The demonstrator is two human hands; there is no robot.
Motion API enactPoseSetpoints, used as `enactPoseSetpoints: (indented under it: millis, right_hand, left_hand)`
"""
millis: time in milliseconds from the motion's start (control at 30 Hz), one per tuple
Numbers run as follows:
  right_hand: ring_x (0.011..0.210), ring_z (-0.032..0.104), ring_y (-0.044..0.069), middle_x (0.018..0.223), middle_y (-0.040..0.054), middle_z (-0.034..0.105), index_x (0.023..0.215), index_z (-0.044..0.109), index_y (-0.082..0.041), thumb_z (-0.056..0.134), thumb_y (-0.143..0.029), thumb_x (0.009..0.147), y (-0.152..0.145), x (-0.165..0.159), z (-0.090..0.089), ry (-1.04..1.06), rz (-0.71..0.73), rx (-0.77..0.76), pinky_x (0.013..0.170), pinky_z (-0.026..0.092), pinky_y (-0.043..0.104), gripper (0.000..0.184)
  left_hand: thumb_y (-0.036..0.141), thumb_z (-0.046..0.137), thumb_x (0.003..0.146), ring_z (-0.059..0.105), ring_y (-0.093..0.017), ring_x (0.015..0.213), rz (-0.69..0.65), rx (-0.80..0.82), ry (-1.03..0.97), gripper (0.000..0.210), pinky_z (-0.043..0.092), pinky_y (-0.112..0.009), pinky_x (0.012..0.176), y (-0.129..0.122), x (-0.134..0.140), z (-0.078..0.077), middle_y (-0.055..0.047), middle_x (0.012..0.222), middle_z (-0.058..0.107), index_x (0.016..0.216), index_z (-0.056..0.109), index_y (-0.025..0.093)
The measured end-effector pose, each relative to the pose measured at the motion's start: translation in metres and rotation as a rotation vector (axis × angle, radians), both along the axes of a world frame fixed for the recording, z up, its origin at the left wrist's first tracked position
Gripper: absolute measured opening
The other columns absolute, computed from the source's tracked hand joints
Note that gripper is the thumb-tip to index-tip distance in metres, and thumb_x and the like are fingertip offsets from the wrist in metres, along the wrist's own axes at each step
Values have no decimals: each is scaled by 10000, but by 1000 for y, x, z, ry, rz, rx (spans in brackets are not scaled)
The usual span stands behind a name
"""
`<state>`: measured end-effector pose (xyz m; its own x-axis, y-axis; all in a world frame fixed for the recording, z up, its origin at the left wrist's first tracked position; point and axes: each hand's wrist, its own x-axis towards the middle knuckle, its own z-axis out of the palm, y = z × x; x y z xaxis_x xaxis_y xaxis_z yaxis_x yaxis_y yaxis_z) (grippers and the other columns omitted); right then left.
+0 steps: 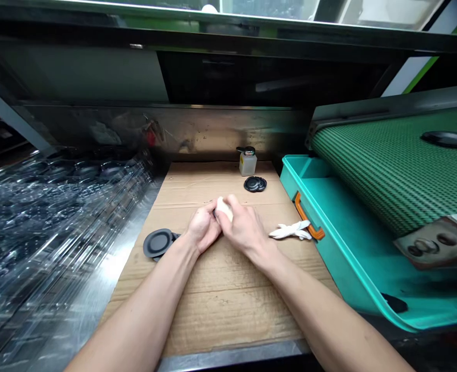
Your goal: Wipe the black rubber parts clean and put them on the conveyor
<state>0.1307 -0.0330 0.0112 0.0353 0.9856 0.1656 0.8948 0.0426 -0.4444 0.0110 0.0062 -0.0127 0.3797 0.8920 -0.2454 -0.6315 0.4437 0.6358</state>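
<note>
Over the middle of the cardboard sheet [221, 305], my two hands meet. My right hand [244, 227] is closed on a folded white cloth [224, 207] and presses it toward the left palm. My left hand [204, 227] lies palm up with curled fingers around a black part, of which only a thin dark edge shows beside the cloth. Grey-black round parts [157, 243] lie overlapping left of my left wrist. More black round parts [255, 184] rest beyond my hands, in front of a white pump bottle [247, 162] with a dark top.
White gloves [290, 230] lie to the right, against a teal bin [329, 248] with an orange handle [308, 217]. A green conveyor belt [383, 155] overhangs the bin and carries a black disc [448, 139]. Clear plastic trays [46, 222] with dark parts fill the left side.
</note>
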Motion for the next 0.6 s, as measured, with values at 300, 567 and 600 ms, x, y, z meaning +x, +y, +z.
enactPoseSetpoints:
  millis: [300, 567, 600]
  right_hand:
    - [832, 639, 233, 949, 45, 689, 1235, 483, -295, 412, -492, 939, 5, 6, -4, 70, 49, 31, 707, 418, 292, 363]
    - [880, 627, 209, 979, 20, 697, 1086, 632, -286, 544, -436, 865, 12, 28, 1, 172, 59, 66, 739, 434, 283, 282]
    - [880, 626, 203, 978, 21, 696, 1084, 641, -275, 536, -430, 871, 13, 30, 1, 220, 31, 101, 742, 435, 281, 283]
  left_hand:
    - [166, 443, 926, 663, -224, 953, 56, 61, 81, 210, 551, -380, 888, 0, 2, 1, -150, 1002, 689, 980, 627, 80]
    - [201, 378, 944, 666, -259, 961, 34, -36, 58, 255, 565, -448, 834, 9, -9, 1, -181, 1052, 667, 988, 601, 87]
    - [208, 375, 946, 667, -258, 959, 31, -39, 51, 259, 565, -454, 831, 10, -10, 2, -177, 1059, 666, 1006, 599, 92]
